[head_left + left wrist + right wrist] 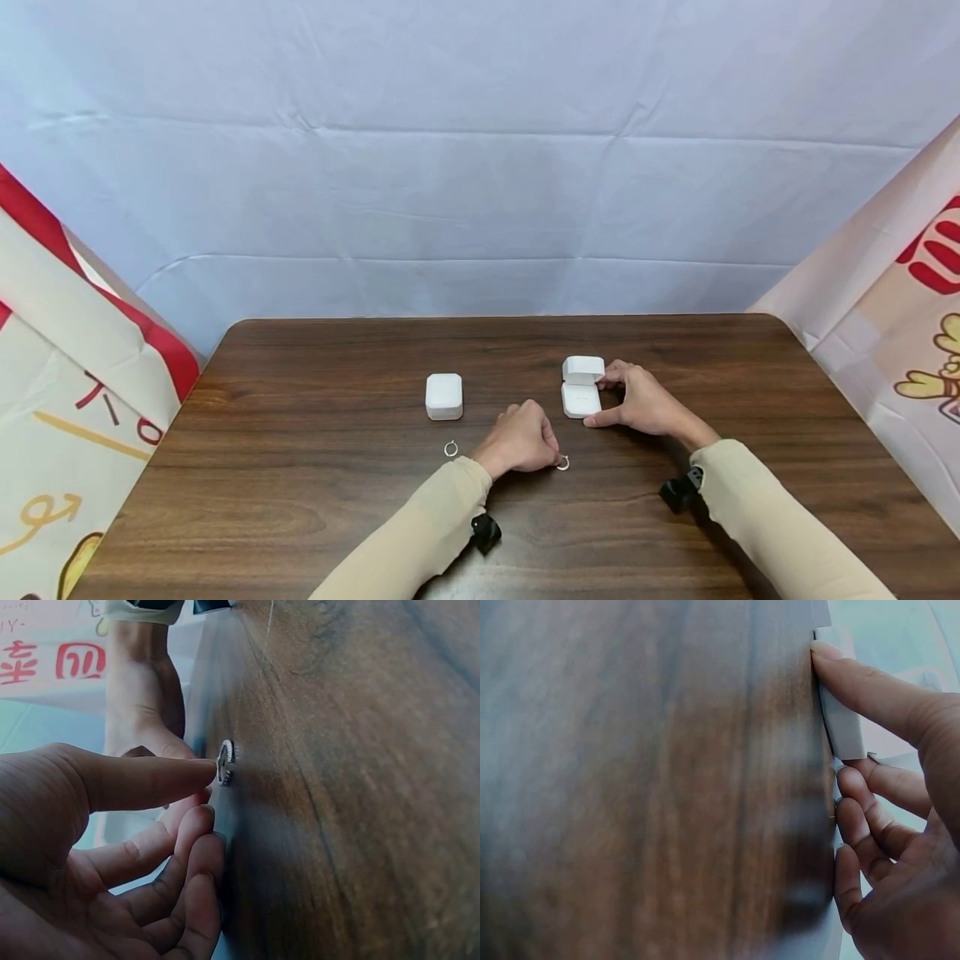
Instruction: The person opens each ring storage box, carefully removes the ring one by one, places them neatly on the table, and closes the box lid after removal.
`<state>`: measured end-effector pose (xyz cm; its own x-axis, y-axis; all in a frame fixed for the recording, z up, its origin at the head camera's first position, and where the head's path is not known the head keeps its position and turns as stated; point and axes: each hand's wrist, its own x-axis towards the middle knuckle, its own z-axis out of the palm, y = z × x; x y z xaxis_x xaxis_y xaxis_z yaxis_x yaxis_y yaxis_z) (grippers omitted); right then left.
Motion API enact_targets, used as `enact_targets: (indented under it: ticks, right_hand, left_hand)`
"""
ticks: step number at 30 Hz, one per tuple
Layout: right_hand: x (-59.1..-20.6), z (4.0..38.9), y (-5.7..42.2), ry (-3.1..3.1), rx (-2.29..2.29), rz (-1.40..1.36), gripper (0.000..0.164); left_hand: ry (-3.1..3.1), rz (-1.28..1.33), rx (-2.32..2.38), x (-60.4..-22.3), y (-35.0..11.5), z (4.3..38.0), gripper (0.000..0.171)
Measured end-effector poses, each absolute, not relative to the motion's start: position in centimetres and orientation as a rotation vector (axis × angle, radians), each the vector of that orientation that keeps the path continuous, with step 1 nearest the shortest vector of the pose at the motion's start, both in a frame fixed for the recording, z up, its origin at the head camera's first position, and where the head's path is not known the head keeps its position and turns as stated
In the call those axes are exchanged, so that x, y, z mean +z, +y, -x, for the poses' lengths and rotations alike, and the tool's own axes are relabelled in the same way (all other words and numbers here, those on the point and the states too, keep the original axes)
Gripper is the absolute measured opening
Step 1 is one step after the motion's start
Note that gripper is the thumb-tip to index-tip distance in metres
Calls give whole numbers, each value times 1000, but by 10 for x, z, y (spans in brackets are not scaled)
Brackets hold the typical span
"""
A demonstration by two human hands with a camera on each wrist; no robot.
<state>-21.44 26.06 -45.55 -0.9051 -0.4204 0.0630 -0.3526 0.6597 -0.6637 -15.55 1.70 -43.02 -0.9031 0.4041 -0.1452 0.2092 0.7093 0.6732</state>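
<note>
My left hand [523,437] is low over the table, with thumb and index fingertips at a small silvery ring [563,462]. In the left wrist view the thumb tip covers part of this ring [227,762], which appears pinched close against the wood; the index fingertip is partly hidden. My right hand [639,402] holds an opened white ring box [581,402] at its base, thumb on the front edge and fingers at the far side. The box's lid stands raised at the back. In the right wrist view the thumb presses the box's side [844,724].
A second white box [444,395], closed, stands left of the hands. Another silvery ring [451,448] lies in front of it, near the left wrist. The dark wooden table [315,500] ends at a pale cloth backdrop [465,183].
</note>
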Motion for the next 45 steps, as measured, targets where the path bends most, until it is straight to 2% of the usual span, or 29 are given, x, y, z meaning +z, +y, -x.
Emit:
enact_targets:
  ticks: [20, 34, 45]
  right_hand:
    - [-454, 214, 261, 2765, -1100, 669, 42]
    - [-454, 214, 261, 2743, -1107, 657, 40]
    - [-456, 215, 262, 2733, -1104, 641, 43]
  left_hand:
    - [2677, -413, 1326, -419, 21, 173, 10]
    - [2535, -362, 1653, -425, 22, 187, 24]
    - [2518, -246, 1712, -429, 29, 197, 36]
